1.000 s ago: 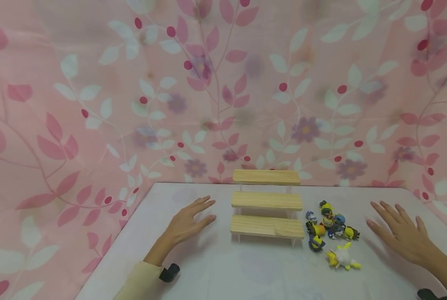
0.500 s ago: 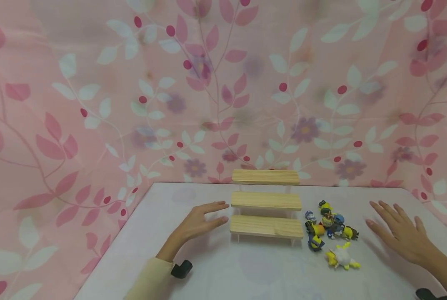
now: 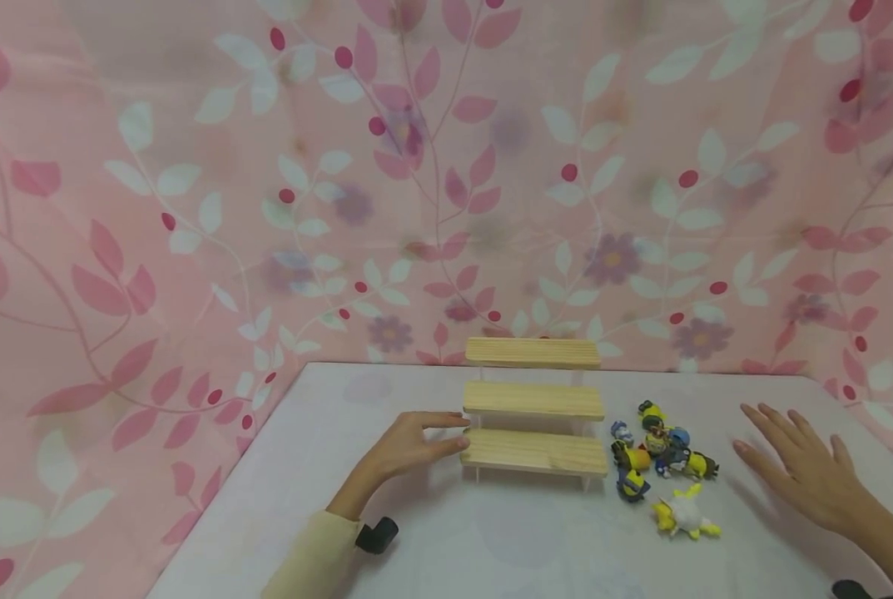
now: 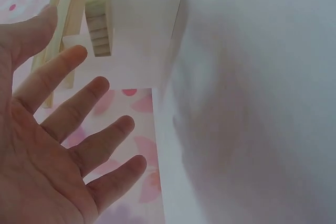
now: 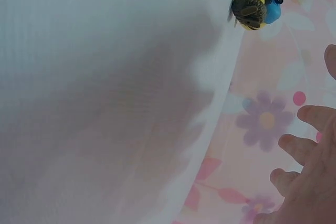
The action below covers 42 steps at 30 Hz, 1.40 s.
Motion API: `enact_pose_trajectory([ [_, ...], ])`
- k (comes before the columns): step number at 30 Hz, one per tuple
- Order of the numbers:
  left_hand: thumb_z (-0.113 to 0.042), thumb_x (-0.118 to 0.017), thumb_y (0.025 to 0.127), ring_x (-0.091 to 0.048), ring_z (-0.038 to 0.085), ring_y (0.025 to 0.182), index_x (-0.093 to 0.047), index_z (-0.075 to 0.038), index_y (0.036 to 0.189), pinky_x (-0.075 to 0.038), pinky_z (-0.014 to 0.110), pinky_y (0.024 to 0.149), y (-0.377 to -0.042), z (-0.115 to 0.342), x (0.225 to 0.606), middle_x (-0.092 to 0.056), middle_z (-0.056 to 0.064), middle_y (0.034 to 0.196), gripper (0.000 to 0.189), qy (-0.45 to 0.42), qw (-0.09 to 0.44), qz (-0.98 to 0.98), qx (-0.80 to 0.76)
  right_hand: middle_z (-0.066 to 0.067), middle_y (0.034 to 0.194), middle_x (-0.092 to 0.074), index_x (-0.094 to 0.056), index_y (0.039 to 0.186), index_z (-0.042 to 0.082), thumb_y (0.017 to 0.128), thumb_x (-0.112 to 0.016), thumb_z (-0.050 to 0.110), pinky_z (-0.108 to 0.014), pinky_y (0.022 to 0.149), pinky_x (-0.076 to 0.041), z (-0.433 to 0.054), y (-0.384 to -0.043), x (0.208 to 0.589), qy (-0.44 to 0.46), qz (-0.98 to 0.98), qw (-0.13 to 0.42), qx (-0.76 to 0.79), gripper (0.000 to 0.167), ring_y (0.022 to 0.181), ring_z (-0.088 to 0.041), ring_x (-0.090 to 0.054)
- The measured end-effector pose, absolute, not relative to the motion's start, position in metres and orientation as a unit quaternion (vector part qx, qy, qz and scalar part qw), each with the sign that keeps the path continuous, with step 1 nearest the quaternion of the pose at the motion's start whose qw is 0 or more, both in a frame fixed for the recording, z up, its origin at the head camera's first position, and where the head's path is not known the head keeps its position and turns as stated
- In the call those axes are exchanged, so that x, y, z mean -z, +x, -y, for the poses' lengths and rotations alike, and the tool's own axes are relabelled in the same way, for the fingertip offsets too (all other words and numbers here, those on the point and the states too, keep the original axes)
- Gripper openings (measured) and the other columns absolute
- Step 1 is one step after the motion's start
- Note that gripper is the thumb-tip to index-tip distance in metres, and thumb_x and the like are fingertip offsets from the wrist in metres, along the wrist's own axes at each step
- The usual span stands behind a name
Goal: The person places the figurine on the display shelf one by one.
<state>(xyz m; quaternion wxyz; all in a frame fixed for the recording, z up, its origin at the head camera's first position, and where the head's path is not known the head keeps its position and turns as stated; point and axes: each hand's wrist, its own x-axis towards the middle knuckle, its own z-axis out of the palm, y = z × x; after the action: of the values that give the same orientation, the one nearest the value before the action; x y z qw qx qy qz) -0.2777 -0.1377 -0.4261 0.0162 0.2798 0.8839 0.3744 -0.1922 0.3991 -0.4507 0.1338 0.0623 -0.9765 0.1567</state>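
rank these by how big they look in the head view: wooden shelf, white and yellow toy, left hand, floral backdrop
1. floral backdrop
2. wooden shelf
3. left hand
4. white and yellow toy

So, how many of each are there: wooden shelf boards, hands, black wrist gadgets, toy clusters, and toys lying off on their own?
Wooden shelf boards: 3 (top, middle, bottom)
Hands: 2 (left, right)
Black wrist gadgets: 2
Toy clusters: 1, too jumbled to count singly
Lone toys: 1, white and yellow
Total: 9, counting the cluster as one
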Motion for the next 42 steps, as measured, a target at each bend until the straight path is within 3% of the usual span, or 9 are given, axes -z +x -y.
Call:
enact_pose_trajectory([
  [8, -0.053, -0.072, 0.085, -0.057, 0.017, 0.123, -0.073, -0.028, 0.12, -0.044, 0.046, 0.102, -0.277, 0.129, 0.432, -0.067, -0.009, 0.123, 0.044, 0.29, 0.013, -0.891, -0.35, -0.033, 0.154, -0.019, -0.019, 0.157, 0.011, 0.101, -0.051, 0.041, -0.071, 0.097, 0.025, -0.394, -0.193, 0.451, 0.07, 0.975, 0.144, -0.156, 0.071, 0.142, -0.055, 0.001],
  [18, -0.053, -0.073, 0.085, -0.055, 0.019, 0.125, -0.072, -0.028, 0.122, -0.043, 0.047, 0.103, -0.278, 0.131, 0.434, -0.066, -0.009, 0.125, 0.045, 0.295, 0.018, -0.885, -0.36, -0.032, 0.155, -0.019, -0.018, 0.158, 0.013, 0.101, -0.053, 0.038, -0.07, 0.098, 0.025, -0.386, -0.189, 0.442, 0.086, 0.972, 0.149, -0.162, 0.071, 0.144, -0.051, 0.005],
  [27, -0.053, -0.075, 0.083, -0.055, 0.022, 0.125, -0.071, -0.032, 0.122, -0.045, 0.05, 0.101, -0.277, 0.131, 0.435, -0.065, -0.003, 0.127, 0.045, 0.266, 0.047, -0.883, -0.383, -0.036, 0.145, -0.034, -0.028, 0.155, 0.012, 0.099, -0.058, 0.039, -0.071, 0.098, 0.022, -0.373, -0.183, 0.433, 0.102, 0.971, 0.129, -0.171, 0.069, 0.14, -0.058, -0.004],
  [30, -0.053, -0.075, 0.083, -0.054, 0.022, 0.126, -0.071, -0.032, 0.123, -0.044, 0.05, 0.101, -0.276, 0.132, 0.434, -0.065, -0.002, 0.128, 0.045, 0.265, 0.05, -0.884, -0.381, -0.032, 0.142, -0.042, -0.033, 0.154, 0.015, 0.097, -0.063, 0.035, -0.075, 0.101, 0.013, -0.369, -0.181, 0.429, 0.125, 0.965, 0.141, -0.181, 0.067, 0.137, -0.059, -0.015],
  [33, -0.053, -0.075, 0.083, -0.054, 0.023, 0.126, -0.071, -0.032, 0.123, -0.044, 0.05, 0.102, -0.277, 0.133, 0.434, -0.065, -0.002, 0.128, 0.046, 0.267, 0.05, -0.884, -0.38, -0.024, 0.138, -0.05, -0.044, 0.149, 0.02, 0.093, -0.07, 0.034, -0.079, 0.1, -0.011, -0.365, -0.178, 0.423, 0.148, 0.958, 0.161, -0.182, 0.063, 0.129, -0.055, -0.033],
  [36, -0.052, -0.076, 0.083, -0.055, 0.023, 0.125, -0.071, -0.03, 0.123, -0.045, 0.05, 0.101, -0.277, 0.134, 0.432, -0.065, -0.001, 0.127, 0.046, 0.27, 0.05, -0.882, -0.383, -0.019, 0.134, -0.054, -0.055, 0.14, 0.019, 0.089, -0.073, 0.04, -0.077, 0.088, -0.032, -0.359, -0.175, 0.416, 0.146, 0.962, 0.147, -0.177, 0.058, 0.12, -0.048, -0.044],
  [42, -0.051, -0.077, 0.082, -0.056, 0.021, 0.124, -0.072, -0.03, 0.122, -0.046, 0.047, 0.1, -0.279, 0.134, 0.433, -0.066, -0.004, 0.125, 0.046, 0.274, 0.048, -0.88, -0.386, -0.019, 0.124, -0.06, -0.066, 0.127, 0.017, 0.082, -0.071, 0.06, -0.071, 0.077, -0.045, -0.345, -0.169, 0.411, 0.113, 0.979, 0.066, -0.155, 0.063, 0.111, -0.044, -0.053],
])
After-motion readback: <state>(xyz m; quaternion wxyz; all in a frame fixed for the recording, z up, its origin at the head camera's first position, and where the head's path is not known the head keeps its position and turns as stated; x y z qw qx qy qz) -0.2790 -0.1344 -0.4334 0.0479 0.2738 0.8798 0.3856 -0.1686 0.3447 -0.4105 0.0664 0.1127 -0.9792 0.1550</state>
